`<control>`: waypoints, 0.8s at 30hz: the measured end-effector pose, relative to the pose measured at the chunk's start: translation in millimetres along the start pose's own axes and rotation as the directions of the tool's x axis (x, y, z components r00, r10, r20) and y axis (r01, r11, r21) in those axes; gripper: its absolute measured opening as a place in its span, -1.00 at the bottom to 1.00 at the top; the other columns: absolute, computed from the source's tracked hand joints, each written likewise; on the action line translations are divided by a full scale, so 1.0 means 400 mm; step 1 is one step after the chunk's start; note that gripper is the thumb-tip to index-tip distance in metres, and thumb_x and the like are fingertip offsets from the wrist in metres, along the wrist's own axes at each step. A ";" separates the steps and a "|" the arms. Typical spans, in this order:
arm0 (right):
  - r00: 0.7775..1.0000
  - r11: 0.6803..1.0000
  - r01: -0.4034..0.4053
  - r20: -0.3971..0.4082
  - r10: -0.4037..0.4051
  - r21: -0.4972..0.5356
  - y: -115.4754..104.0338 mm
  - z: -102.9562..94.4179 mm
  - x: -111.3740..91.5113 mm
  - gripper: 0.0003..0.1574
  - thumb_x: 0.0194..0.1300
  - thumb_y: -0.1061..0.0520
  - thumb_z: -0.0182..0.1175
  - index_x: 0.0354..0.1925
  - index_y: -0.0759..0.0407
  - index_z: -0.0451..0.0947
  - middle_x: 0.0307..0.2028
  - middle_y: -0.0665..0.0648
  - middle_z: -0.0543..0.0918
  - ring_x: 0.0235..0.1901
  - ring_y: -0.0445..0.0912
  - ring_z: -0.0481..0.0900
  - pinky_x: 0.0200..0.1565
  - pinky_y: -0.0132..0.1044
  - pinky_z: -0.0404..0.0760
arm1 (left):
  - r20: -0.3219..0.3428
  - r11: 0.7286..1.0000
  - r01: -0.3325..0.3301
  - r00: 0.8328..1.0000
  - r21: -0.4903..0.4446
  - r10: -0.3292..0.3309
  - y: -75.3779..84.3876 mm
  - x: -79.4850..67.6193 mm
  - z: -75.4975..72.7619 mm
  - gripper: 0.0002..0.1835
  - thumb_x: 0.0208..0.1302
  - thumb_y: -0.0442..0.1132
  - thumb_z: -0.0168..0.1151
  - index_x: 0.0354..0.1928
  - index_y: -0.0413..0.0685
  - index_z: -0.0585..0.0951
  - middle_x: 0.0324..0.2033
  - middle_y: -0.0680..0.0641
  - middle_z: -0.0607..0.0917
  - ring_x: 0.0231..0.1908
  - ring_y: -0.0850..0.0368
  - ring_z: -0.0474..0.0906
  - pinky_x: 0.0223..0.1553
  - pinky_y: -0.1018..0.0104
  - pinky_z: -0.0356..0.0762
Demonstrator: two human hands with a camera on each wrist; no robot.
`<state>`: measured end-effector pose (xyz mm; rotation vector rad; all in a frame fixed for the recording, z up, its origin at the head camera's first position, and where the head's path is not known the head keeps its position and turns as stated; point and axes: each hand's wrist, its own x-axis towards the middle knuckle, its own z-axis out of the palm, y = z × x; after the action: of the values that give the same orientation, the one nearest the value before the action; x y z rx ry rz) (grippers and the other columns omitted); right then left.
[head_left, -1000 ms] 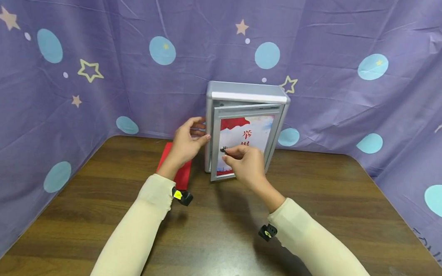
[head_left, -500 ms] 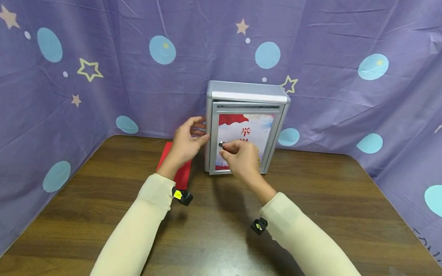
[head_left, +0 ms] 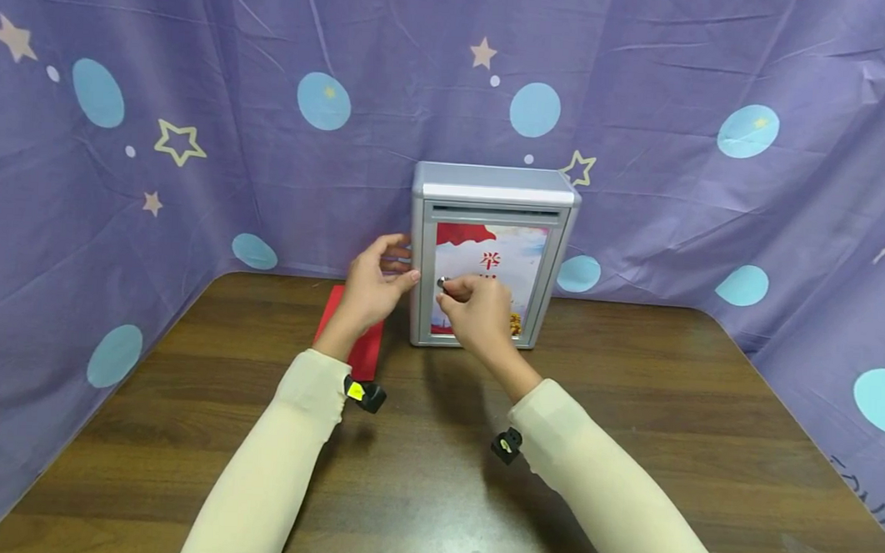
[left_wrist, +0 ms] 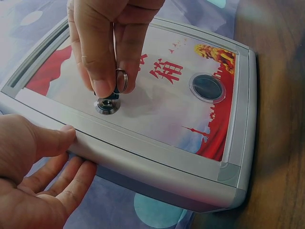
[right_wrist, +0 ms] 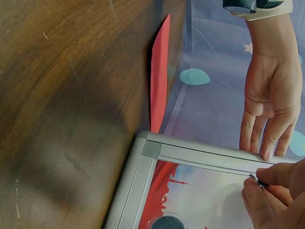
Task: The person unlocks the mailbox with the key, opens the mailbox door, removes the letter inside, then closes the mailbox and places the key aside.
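A silver metal suggestion box (head_left: 496,183) stands upright against the curtain, its front door (head_left: 429,242) flush with the frame. The door carries a red and white printed poster with a round dark window (left_wrist: 208,88). My right hand (head_left: 480,312) pinches a key with a metal ring (left_wrist: 122,80) at the round lock (left_wrist: 107,106), near the door's left edge. My left hand (head_left: 374,285) steadies the box's left side, thumb on the front edge and fairly straight fingers against the side wall. The key's blade is hidden in the lock.
A flat red envelope-like piece (head_left: 366,352) lies on the wooden table (head_left: 417,467), left of the box and partly under the left forearm. A purple curtain (head_left: 416,66) with stars and dots hangs behind and at both sides.
The box door has swung from ajar to flush with the frame. My right hand has moved with it, slightly up and left, still pinching the key. The left hand has stayed put.
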<state>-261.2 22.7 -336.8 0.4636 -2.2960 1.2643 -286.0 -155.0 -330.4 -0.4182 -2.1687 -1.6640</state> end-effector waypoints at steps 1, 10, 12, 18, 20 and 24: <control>1.000 1.000 0.001 -0.001 -0.001 0.001 0.001 0.001 0.001 -0.86 0.19 0.28 0.47 -0.24 0.32 0.79 -0.34 0.16 0.82 -0.32 -0.07 0.80 -0.26 -0.18 0.75 | 0.002 1.000 0.002 1.000 -0.001 -0.002 -0.001 0.000 0.000 -0.43 0.25 -0.54 0.35 0.31 -0.32 0.47 0.08 -0.35 0.64 0.04 -0.23 0.63 0.15 0.03 0.61; 1.000 1.000 0.007 0.006 -0.007 0.000 -0.003 0.001 0.005 -0.88 0.18 0.30 0.46 -0.25 0.31 0.79 -0.35 0.16 0.81 -0.33 -0.07 0.79 -0.26 -0.18 0.76 | 0.011 0.999 0.025 1.000 -0.029 -0.024 -0.004 0.003 -0.002 -0.40 0.26 -0.53 0.36 0.34 -0.32 0.44 0.10 -0.36 0.62 0.07 -0.24 0.61 0.17 0.03 0.60; 1.000 1.000 0.010 0.011 -0.010 -0.010 -0.005 -0.001 0.005 -0.88 0.19 0.29 0.45 -0.26 0.30 0.80 -0.35 0.15 0.81 -0.33 -0.07 0.79 -0.25 -0.17 0.75 | 0.015 0.999 0.034 0.999 -0.028 -0.033 0.006 0.000 -0.002 -0.39 0.26 -0.54 0.34 0.35 -0.34 0.42 0.12 -0.37 0.61 0.08 -0.26 0.60 0.19 0.02 0.58; 0.998 0.996 0.059 0.021 -0.057 -0.071 -0.008 0.001 0.007 -0.86 0.17 0.32 0.41 -0.25 0.31 0.80 -0.36 0.15 0.81 -0.36 -0.09 0.78 -0.27 -0.17 0.75 | 0.017 0.999 0.036 0.999 -0.035 -0.036 0.000 0.001 0.000 -0.37 0.27 -0.53 0.34 0.38 -0.31 0.41 0.14 -0.37 0.60 0.09 -0.26 0.60 0.18 0.00 0.59; 0.996 0.989 0.091 0.019 -0.090 -0.115 -0.010 0.003 0.007 -0.84 0.15 0.35 0.38 -0.24 0.30 0.80 -0.39 0.14 0.81 -0.39 -0.09 0.76 -0.29 -0.17 0.73 | 0.018 0.999 0.036 0.999 -0.040 -0.035 -0.001 0.003 0.001 -0.36 0.27 -0.53 0.34 0.39 -0.31 0.40 0.14 -0.38 0.60 0.09 -0.27 0.60 0.18 -0.01 0.59; 0.981 0.947 0.190 0.024 -0.191 -0.258 -0.016 0.008 0.006 -0.83 0.09 0.36 0.34 -0.32 0.24 0.81 -0.44 0.10 0.78 -0.43 -0.02 0.71 -0.31 -0.07 0.69 | 0.015 0.999 0.028 1.000 -0.024 -0.028 -0.003 0.004 0.000 -0.38 0.27 -0.53 0.34 0.37 -0.30 0.42 0.12 -0.36 0.61 0.07 -0.25 0.61 0.17 0.01 0.60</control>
<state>-260.6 16.5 -332.5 0.5739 -2.3088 0.8569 -287.8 -155.3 -330.9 -0.4093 -2.1761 -1.7092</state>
